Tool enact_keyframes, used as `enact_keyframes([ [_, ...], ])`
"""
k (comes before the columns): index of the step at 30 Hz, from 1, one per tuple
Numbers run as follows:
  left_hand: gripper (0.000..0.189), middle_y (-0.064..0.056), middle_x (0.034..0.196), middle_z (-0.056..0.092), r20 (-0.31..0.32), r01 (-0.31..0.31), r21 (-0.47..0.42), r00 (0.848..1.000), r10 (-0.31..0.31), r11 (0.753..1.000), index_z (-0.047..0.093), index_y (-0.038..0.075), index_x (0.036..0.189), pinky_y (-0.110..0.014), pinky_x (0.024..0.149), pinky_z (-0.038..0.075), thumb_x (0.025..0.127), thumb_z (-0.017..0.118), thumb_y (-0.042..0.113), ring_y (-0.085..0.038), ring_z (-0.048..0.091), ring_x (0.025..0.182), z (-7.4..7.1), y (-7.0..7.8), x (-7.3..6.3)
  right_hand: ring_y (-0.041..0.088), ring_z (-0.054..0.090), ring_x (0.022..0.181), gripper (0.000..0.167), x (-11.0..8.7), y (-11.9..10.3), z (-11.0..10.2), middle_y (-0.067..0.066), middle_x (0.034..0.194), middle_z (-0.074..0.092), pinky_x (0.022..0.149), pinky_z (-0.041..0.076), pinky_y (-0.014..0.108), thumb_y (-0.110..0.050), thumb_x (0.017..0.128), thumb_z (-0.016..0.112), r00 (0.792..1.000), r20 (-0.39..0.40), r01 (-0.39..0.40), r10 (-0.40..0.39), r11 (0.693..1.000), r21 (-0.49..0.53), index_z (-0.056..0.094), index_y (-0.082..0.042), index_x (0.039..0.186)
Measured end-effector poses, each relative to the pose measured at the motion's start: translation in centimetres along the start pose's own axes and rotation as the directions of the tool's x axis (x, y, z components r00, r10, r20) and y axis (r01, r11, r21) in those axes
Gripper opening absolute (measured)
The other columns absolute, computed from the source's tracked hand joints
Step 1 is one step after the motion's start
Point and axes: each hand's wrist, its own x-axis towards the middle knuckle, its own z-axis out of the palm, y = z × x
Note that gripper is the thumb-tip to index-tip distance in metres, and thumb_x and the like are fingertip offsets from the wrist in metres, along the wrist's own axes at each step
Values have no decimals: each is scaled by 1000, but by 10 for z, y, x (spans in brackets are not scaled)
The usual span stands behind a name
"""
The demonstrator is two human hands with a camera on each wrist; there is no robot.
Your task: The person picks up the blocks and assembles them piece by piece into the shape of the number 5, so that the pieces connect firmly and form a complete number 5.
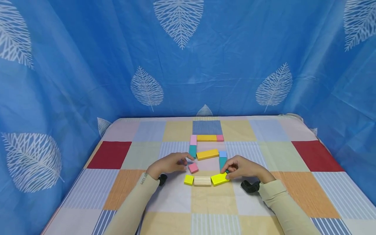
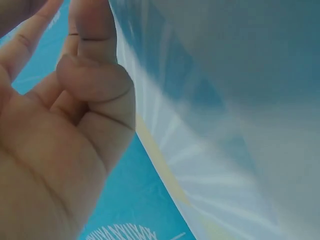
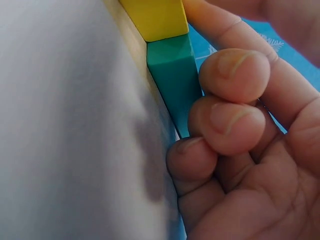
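My right hand [image 1: 242, 167] pinches the yellow block [image 1: 218, 179] at its right end between thumb and index finger. In the right wrist view the other fingers curl beside a teal block [image 3: 172, 80], which meets the yellow block's end. Left of the yellow block lie a striped wooden block [image 1: 202, 181] and a small yellow block [image 1: 189, 180], all in one row. My left hand [image 1: 170, 162] hovers with loosely bent fingers and holds nothing. Its fingertips are close to a small pink block [image 1: 193, 168] that lies askew.
Farther back, a light pink block [image 1: 193, 139], an orange-yellow block [image 1: 207, 138] and a pink block [image 1: 220, 138] form a corner. A teal block, a slanted orange-yellow block [image 1: 207, 154] and a blue block [image 1: 223, 153] lie nearer. Patchwork cloth covers the table; blue curtains [image 1: 205, 81] surround it.
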Motion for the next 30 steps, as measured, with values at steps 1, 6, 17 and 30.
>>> enact_keyframes([
  [1,39,-8,115,70,6,-2,3,1000,2,1000,68,10,139,-30,91,56,102,72,-1,-21,60,101,1,1,2,7,37,60,16,0,0,0,19,65,45,60,37,22,9,93,75,1000,2,6,-6,1000,-2,76,13,109],
  [6,39,-8,115,70,9,8,30,1000,-8,1000,71,11,137,-31,93,55,100,75,0,-21,60,101,5,6,4,10,37,58,16,2,0,1,20,66,46,60,37,23,8,93,75,1000,5,11,-11,1000,-3,76,13,109],
  [17,24,-4,111,70,-65,88,51,994,-85,995,74,16,121,-40,94,58,100,78,7,-23,60,99,9,1,1,9,37,59,16,3,-1,1,19,66,46,60,36,22,9,94,74,1000,5,-4,4,1000,15,75,14,109],
  [30,24,-6,116,71,-83,89,8,993,-88,996,77,12,117,-37,94,58,97,79,0,-23,61,103,-2,-11,-9,10,36,58,16,1,-4,0,20,66,44,60,36,23,8,95,73,1000,11,-5,5,1000,23,74,15,110],
])
